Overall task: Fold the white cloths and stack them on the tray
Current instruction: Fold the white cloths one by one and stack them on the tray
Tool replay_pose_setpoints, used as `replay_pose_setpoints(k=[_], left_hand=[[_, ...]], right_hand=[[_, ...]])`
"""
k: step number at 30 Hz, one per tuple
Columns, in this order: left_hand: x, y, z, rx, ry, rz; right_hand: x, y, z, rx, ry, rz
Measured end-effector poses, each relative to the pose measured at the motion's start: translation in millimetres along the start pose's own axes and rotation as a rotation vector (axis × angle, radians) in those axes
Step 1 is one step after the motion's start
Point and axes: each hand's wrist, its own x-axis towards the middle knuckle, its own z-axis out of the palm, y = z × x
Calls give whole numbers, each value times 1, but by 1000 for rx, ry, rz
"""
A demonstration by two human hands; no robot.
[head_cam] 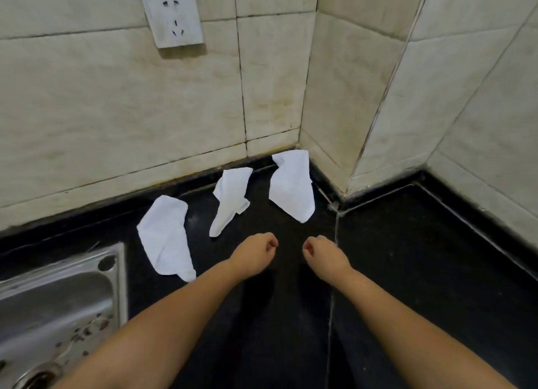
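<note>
Three crumpled white cloths (167, 237) (230, 199) (292, 184) lying on glossy black counter (407, 257) near tiled corner; left hand (254, 253) and right hand (324, 256) curled into fists, gripping nothing

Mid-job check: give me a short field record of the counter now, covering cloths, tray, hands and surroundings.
cloths: three white, crumpled, unfolded: left cloth, middle cloth, right cloth
surface: black counter
tray: not in view
left hand: fingers curled, holds nothing
right hand: fingers curled, holds nothing
sink: left of the cloths
socket: on the tiled wall
progress: nothing folded
</note>
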Motion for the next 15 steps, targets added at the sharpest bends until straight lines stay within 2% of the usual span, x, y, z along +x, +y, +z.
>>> replay_pose_setpoints(k=[6,9,11,15], left_hand=[[104,-4,13,194,89,114],[135,-11,24,358,24,251],[148,-17,32,372,-3,318],[151,-19,44,318,85,332]], right_hand=[[93,13,8,-97,113,-49],[114,21,20,-161,110,-67],[122,24,27,-152,117,-76],[129,25,24,-132,107,-88]])
